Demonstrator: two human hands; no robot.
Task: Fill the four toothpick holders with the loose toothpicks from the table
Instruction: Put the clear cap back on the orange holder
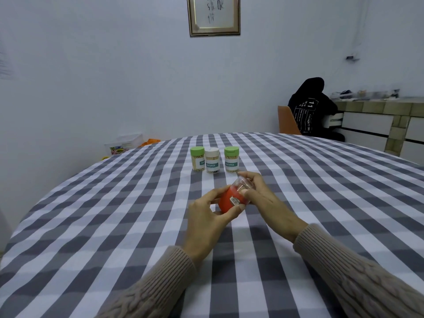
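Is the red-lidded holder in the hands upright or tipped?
Tipped: the red-lidded holder lies slanted between both hands, red lid toward the left hand, clear body toward the right hand.

single head view, forward and down; near over checked table (91,214)

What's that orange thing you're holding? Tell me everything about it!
It is a small round toothpick holder with an orange plastic cap and a clear plastic body, toothpicks showing inside. A white barcode sticker sits on the orange part. It is tipped on its side, lifted above the checked tablecloth. The left hand grips the orange end; the right hand holds the clear end.
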